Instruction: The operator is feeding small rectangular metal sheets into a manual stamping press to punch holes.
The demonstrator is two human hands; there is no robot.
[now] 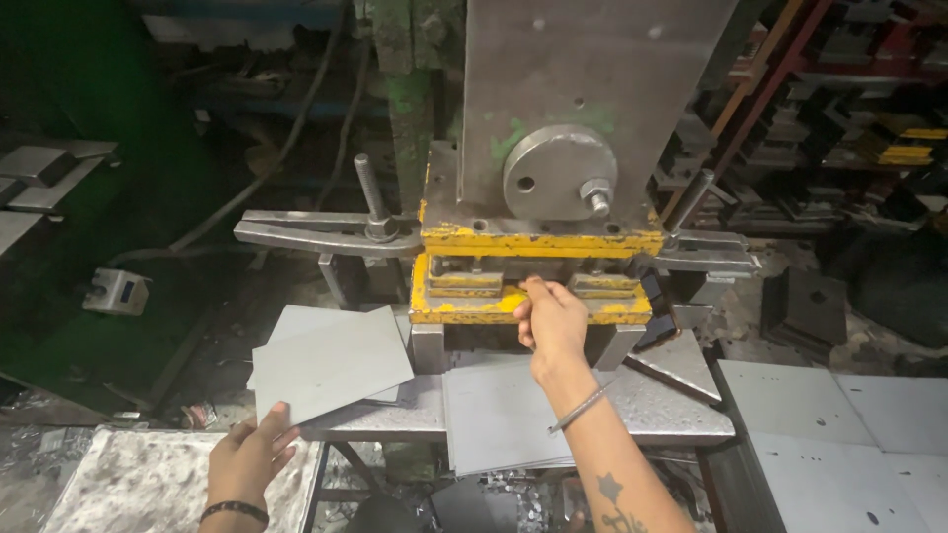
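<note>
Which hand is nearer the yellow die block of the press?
Right. The right hand reaches into the yellow die block at its front opening, fingertips on it. The left hand is far lower left, holding a grey metal sheet by its corner.

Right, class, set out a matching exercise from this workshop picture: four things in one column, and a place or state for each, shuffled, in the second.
Things
1. left hand
2. right hand
3. grey metal sheet
4. stack of sheets

Places or states
A. reaching into the gap of the yellow press die
B. lying flat on the press table, under the right forearm
C. pinching a sheet's near corner
D. held up, tilted, left of the press

Pairs: 1-C, 2-A, 3-D, 4-B
</note>
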